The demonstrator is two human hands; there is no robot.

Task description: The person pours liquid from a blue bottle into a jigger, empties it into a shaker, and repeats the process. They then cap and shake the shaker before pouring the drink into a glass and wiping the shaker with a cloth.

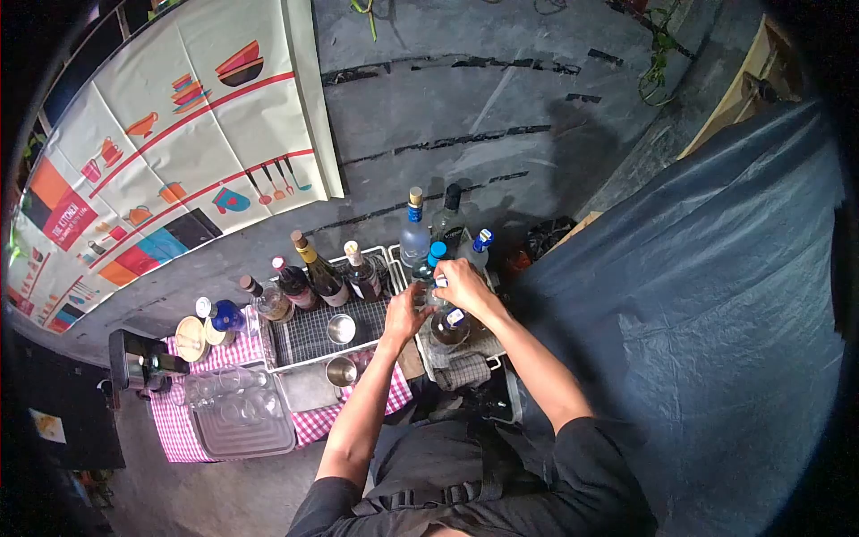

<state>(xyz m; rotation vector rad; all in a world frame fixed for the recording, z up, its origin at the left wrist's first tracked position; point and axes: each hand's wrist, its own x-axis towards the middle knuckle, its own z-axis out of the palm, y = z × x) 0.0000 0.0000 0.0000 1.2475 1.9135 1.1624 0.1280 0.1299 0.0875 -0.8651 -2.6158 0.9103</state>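
Observation:
On the right side of the table, several bottles stand in a white rack [428, 365]. My left hand [407, 313] is curled at the side of a clear bottle whose body it partly hides. Over the top of that bottle, my right hand [463, 288] has its fingers closed on a white and blue cap [440, 281]. Just behind is a bottle with a bright blue cap [437, 251]. A dark bottle with a blue and white cap [451, 328] stands nearest my body, below my right hand.
Left of my hands, a black mesh rack [300, 338] holds several bottles and a metal cup [341, 328]. Another metal cup [341, 370] stands in front. Glasses lie on a clear tray [242, 434] at the left. A dark sheet [698, 295] hangs at the right.

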